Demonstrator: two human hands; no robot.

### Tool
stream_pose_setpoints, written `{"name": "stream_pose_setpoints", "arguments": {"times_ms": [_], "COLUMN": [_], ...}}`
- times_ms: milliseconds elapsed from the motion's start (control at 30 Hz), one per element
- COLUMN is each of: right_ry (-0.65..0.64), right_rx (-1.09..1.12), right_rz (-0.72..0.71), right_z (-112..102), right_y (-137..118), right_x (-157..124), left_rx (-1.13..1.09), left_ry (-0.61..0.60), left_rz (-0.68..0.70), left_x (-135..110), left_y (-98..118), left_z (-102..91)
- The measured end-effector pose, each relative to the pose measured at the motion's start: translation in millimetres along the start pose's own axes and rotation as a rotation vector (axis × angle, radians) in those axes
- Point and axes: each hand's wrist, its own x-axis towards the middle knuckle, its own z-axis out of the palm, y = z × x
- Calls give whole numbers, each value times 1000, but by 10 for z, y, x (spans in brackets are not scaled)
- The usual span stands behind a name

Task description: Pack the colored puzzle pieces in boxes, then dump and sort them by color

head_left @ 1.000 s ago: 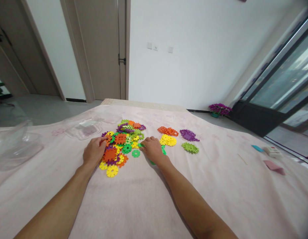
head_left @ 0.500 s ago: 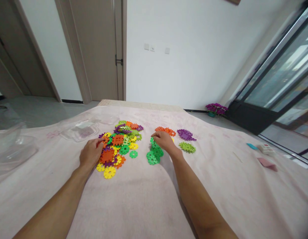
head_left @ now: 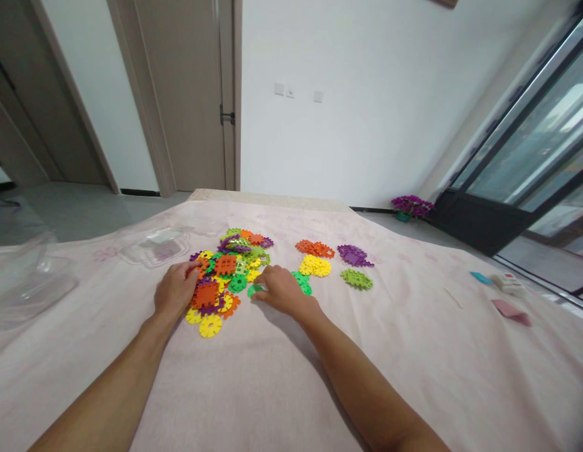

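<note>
A mixed pile of plastic building pieces (head_left: pixel 225 265), notched discs and squares in several colours, lies on the cloth. At its left edge is my left hand (head_left: pixel 174 290), its fingers bent together against an orange piece (head_left: pixel 203 267). My right hand (head_left: pixel 285 292) is low at the pile's right side. Its thumb and fingers straddle a single green notched disc (head_left: pixel 254 290), which they partly cover. Behind the right hand a group of green discs (head_left: pixel 303 284) shows only in part. A group of yellow discs (head_left: pixel 315 265) lies just beyond it.
Sorted groups of orange pieces (head_left: pixel 314 248), purple pieces (head_left: pixel 354 255) and light green pieces (head_left: pixel 356 279) lie to the right. Clear plastic containers (head_left: pixel 34 282) stand at left. A blue item (head_left: pixel 481 277), a white box (head_left: pixel 508 284) and a pink cloth (head_left: pixel 511 312) lie far right.
My right hand has moved left and slightly down from above the green group to the lone green disc, uncovering the yellow group. My left hand has stayed at the pile's edge.
</note>
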Motion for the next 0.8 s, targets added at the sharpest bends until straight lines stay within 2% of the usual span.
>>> {"name": "stream_pose_setpoints", "arguments": {"times_ms": [200,300,433,567,700,800], "right_ry": [-33,-19,18,83,89,131], "right_rx": [-134,-146,-77,-16,-17,-22], "right_rz": [-40,-16,135,299,390,419], "right_z": [105,104,-7,-201,-341,-354], "right_y": [-103,-97,36,286,507,534], "right_x": [0,12,21,2,-46,-55], "left_rx": [-7,-6,-2,0,3,2], "left_ry": [-10,-5,-10,-7,-8,-9], "left_rz": [-7,-7,-12,-12,-11,-10], "left_x": [-6,1,12,17,12,4], "left_y": [22,16,0,-3,7,14], "left_z": [-11,-8,-1,2,-1,-4]}}
